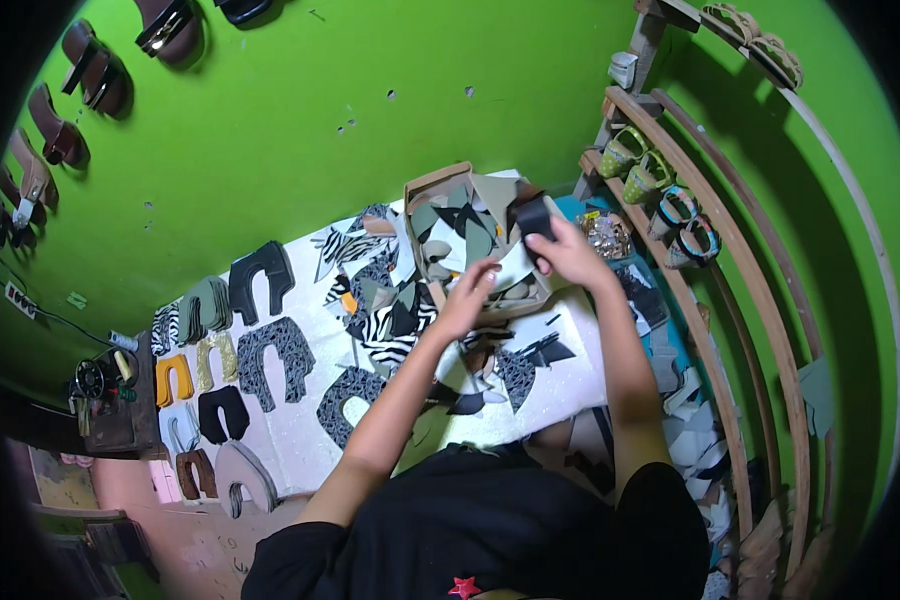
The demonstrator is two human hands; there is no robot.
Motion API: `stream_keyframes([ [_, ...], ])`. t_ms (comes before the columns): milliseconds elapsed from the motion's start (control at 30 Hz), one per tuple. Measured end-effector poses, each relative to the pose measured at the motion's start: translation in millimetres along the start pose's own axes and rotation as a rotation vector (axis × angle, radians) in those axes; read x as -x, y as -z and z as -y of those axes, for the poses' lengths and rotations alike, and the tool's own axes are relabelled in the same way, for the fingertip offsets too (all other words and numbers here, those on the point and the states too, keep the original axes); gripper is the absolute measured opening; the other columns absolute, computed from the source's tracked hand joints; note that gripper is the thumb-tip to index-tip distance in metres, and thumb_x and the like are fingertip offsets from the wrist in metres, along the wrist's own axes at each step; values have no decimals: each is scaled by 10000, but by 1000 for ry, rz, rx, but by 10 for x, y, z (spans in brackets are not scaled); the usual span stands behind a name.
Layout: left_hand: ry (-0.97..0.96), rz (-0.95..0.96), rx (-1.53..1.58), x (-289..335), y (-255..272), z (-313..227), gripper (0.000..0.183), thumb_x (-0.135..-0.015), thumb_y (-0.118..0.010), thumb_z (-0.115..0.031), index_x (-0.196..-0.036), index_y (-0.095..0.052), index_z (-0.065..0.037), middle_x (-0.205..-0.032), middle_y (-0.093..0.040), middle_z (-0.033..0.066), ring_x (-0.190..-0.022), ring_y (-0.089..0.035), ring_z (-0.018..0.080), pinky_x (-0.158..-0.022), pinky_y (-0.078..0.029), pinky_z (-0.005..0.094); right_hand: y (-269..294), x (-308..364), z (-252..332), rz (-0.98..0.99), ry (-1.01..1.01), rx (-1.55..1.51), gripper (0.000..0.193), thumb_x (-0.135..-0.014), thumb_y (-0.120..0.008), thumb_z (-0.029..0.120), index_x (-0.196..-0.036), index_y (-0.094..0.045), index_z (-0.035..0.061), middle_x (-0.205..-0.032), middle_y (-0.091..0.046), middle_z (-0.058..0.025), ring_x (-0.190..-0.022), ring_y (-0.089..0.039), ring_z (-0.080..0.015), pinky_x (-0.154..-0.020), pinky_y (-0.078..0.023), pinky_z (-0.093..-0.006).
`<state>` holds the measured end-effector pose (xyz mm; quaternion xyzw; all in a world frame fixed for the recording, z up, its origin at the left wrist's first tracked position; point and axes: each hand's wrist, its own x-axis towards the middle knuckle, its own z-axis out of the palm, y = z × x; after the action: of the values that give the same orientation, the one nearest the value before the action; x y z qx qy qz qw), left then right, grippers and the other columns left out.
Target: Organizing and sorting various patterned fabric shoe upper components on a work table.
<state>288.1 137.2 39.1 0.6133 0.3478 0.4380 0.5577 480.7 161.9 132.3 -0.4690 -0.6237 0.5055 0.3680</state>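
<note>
Over a cardboard box [438,178] heaped with offcuts, my right hand [570,255] grips a black strip of leather-like material [533,220] between thumb and fingers. My left hand [467,293] is at the box's near side, fingers curled at the edge of a white scrap [515,267] that it seems to pinch. Inside the box lie grey-green scraps [479,240], with black, white and tan ones mixed in. To the left of the box are zebra-patterned scraps [348,248] and other loose offcuts.
Stacks of U-shaped cut pieces, including black [260,280], grey-patterned [275,360] and orange [174,380], cover the left of the white table [560,395]. A wooden rack [710,200] with sandals [690,240] stands right. Sandals [95,75] hang on the green wall.
</note>
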Motion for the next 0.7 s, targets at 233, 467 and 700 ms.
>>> stream_keyframes([
  [233,240,-44,503,723,531,-219,679,-825,-513,-470,-1333,-157,-193,-1205,-426,99,-1022,-538,257,-842,-417,451,-1131,118,-77,36,274,500,208,-717,-619,120,-847,-569,-35,-807,-576,-199,-771,-566,-359,-688,-450,-395],
  [467,325,-308,600,1558,1117,-261,436,-863,-531,-225,-1234,-308,-177,-1075,-504,122,-898,-596,240,-730,-516,368,-2062,284,-108,104,408,719,272,-686,-661,172,-908,-587,34,-908,-550,-105,-828,-560,-312,-693,-454,-395],
  [700,477,-507,490,2329,1641,149,257,-849,-489,-83,-1093,-409,-76,-1014,-559,108,-887,-600,200,-725,-503,292,-2543,402,-105,255,198,219,358,-760,-454,-31,-1091,-528,84,-807,-519,-66,-605,-523,-115,-578,-442,-242],
])
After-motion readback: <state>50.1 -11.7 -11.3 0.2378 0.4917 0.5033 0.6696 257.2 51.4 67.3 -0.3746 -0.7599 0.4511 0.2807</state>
